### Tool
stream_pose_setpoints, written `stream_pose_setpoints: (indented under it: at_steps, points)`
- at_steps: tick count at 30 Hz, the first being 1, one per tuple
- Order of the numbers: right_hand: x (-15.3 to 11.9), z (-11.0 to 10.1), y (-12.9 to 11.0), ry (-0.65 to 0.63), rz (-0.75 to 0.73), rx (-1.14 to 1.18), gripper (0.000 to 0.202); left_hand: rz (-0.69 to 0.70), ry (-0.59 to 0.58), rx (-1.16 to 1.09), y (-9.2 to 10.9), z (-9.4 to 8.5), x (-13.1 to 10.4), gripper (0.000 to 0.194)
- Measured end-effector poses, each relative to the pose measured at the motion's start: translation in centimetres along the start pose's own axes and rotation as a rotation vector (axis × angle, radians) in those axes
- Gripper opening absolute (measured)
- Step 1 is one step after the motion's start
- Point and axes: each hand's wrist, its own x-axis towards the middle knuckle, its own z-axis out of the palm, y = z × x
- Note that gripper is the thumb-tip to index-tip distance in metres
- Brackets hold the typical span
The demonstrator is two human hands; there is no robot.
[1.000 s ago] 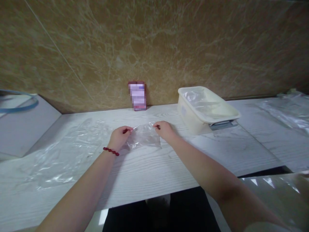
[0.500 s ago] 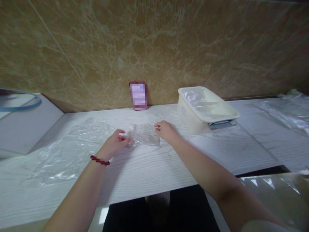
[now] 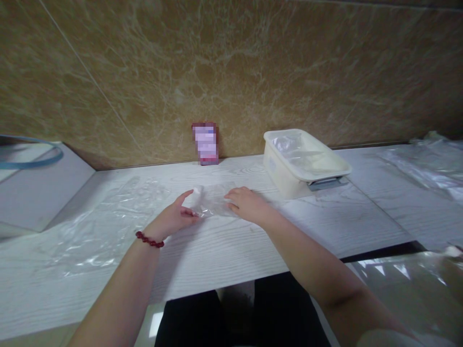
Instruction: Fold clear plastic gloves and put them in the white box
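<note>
A small clear plastic bag [image 3: 215, 200] lies flat on the white wood-grain table [image 3: 210, 250] between my hands. Something white [image 3: 197, 196], too unclear to name, shows at the bag's left end. My left hand [image 3: 177, 217], with a dark red bead bracelet at the wrist, is at that end, thumb and fingers apart around it. Over the bag's right end rests my right hand [image 3: 248, 205], its fingers spread and pointing left. A larger clear plastic sheet [image 3: 104, 226] is spread on the table to the left.
A cream bin [image 3: 289, 180] holding clear plastic stands right of my hands. Against the marble wall leans a phone-like object [image 3: 206, 144], its face pixelated. A white box [image 3: 47, 188] is at the left; more clear plastic [image 3: 430, 161] lies far right.
My right hand has opened from a pinch at the bag's right edge and lies over it. My left thumb has lifted away from the fingers, and the white thing now shows beside it.
</note>
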Motion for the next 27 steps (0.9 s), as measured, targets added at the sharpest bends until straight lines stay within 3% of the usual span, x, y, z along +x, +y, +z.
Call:
stream_pose_setpoints:
  at_steps: [12, 20, 22, 27]
  points:
    - [-0.8, 0.5, -0.2, -0.108, 0.077, -0.148, 0.033, -0.047, -0.08, 0.077, -1.3, -0.5, 0.7, 0.085]
    - [-1.0, 0.3, -0.2, -0.15, 0.07, -0.19, 0.037, -0.038, -0.126, 0.233, -0.8, -1.3, 0.1, 0.069]
    - [-1.0, 0.2, -0.2, -0.156, 0.065, -0.191, 0.037, -0.054, -0.064, 0.168, -0.9, -1.4, 0.4, 0.066]
    - [-0.9, 0.2, -0.2, -0.159, 0.066, -0.175, 0.037, -0.073, 0.324, -0.079, -2.0, -1.3, 1.6, 0.044]
